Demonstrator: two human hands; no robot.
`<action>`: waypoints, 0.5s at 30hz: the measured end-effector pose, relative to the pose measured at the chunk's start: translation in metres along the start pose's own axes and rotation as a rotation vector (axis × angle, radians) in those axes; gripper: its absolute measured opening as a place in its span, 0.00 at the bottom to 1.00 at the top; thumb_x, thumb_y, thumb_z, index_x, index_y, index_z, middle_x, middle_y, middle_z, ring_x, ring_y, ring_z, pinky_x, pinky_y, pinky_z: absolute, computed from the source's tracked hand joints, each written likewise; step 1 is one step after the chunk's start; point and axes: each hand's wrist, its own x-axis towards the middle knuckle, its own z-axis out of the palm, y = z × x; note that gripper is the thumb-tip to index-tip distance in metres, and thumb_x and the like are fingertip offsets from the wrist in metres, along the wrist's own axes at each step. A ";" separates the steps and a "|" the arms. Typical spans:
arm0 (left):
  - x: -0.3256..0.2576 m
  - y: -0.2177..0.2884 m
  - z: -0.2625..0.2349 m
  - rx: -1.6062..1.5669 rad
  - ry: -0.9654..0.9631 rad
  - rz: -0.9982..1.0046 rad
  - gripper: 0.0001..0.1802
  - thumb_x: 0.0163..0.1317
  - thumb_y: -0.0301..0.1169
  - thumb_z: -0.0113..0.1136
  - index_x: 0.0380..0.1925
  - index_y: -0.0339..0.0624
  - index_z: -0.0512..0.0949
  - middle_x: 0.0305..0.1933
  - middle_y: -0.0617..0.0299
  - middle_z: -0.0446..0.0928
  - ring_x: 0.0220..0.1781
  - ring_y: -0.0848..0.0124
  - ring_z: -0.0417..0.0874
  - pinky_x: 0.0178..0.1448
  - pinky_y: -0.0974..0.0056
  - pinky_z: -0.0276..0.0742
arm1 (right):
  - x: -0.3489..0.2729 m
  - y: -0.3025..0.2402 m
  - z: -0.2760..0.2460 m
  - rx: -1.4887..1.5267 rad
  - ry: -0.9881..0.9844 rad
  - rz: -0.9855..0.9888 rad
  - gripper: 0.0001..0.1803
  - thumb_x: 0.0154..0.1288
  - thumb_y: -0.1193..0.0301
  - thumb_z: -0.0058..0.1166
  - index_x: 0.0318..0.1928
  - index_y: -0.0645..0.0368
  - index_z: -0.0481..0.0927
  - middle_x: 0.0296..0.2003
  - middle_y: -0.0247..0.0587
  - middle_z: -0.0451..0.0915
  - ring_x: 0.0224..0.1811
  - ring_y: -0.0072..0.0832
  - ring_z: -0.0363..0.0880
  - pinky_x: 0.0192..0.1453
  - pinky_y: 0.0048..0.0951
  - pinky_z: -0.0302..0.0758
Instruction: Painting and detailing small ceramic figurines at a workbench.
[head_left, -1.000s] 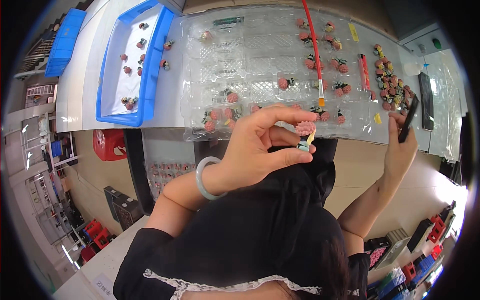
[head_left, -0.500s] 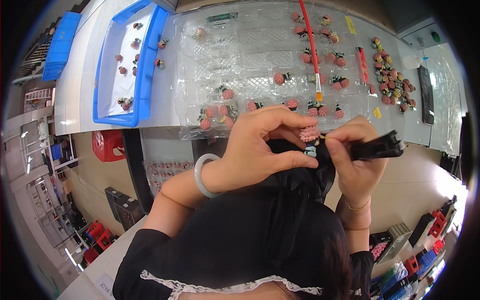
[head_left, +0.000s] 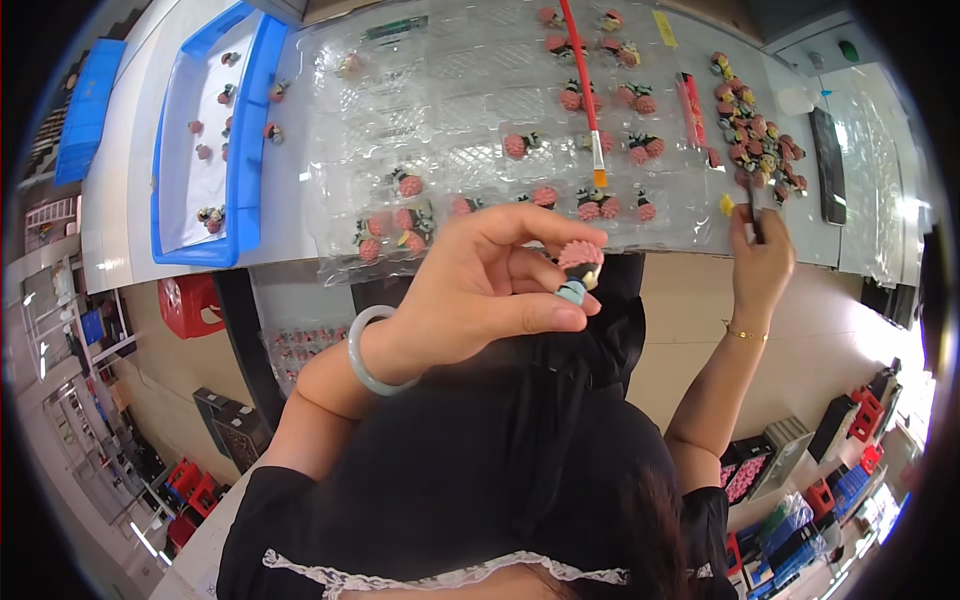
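My left hand (head_left: 490, 275) pinches a small figurine (head_left: 580, 270) between thumb and fingers, above the table's front edge. It has a bumpy pink top, a dark and cream middle and a pale blue base. Out to the right, my right hand (head_left: 762, 262) is closed around a slim black tool (head_left: 756, 222), whose exact kind I cannot make out. The tool's far end reaches the near side of a pile of similar pink figurines (head_left: 758, 140), some with yellow parts. Whether it touches one is unclear.
Clear plastic trays (head_left: 460, 150) with several figurines cover the middle of the table. A red-handled brush (head_left: 585, 80) lies across them. At left stands a blue bin (head_left: 245, 200) with several figurines. A phone-like dark slab (head_left: 828, 165) lies right of the pile, near yellow scraps (head_left: 727, 204).
My right hand has moved away from the figurine, rightward and forward to the pile, taking the black tool along. My left hand still holds its figurine, slightly turned. The whole view has shifted slightly.
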 end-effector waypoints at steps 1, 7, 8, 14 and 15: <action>0.002 -0.001 0.001 -0.005 -0.006 -0.003 0.25 0.41 0.20 0.62 0.43 0.31 0.67 0.38 0.58 0.72 0.39 0.69 0.77 0.44 0.63 0.75 | 0.000 0.003 0.001 0.024 -0.058 -0.044 0.07 0.50 0.72 0.53 0.27 0.63 0.74 0.19 0.35 0.68 0.18 0.21 0.60 0.24 0.20 0.59; -0.001 0.000 -0.001 0.000 -0.005 -0.001 0.25 0.41 0.20 0.62 0.44 0.31 0.67 0.40 0.59 0.71 0.42 0.69 0.76 0.47 0.62 0.74 | 0.002 -0.009 -0.015 -0.038 -0.271 0.102 0.09 0.53 0.69 0.51 0.31 0.63 0.76 0.19 0.33 0.69 0.19 0.21 0.62 0.27 0.21 0.62; 0.000 -0.001 0.003 0.016 -0.003 0.052 0.25 0.41 0.20 0.62 0.43 0.31 0.67 0.41 0.58 0.70 0.44 0.68 0.75 0.48 0.61 0.73 | 0.000 -0.011 -0.020 -0.036 -0.329 0.181 0.10 0.54 0.69 0.50 0.34 0.63 0.76 0.20 0.30 0.70 0.20 0.20 0.62 0.29 0.20 0.63; -0.003 0.003 0.006 0.117 -0.068 0.138 0.26 0.41 0.17 0.61 0.45 0.31 0.67 0.45 0.56 0.69 0.49 0.65 0.72 0.52 0.59 0.70 | -0.001 0.000 -0.031 0.917 0.224 0.291 0.17 0.56 0.70 0.36 0.40 0.70 0.71 0.25 0.39 0.72 0.23 0.20 0.66 0.31 0.18 0.63; -0.003 0.005 0.006 0.121 -0.082 0.115 0.27 0.41 0.17 0.62 0.46 0.31 0.67 0.45 0.55 0.70 0.49 0.65 0.72 0.52 0.59 0.71 | -0.001 -0.010 -0.035 0.917 0.225 0.294 0.17 0.56 0.70 0.36 0.40 0.70 0.71 0.25 0.39 0.72 0.23 0.20 0.66 0.31 0.18 0.63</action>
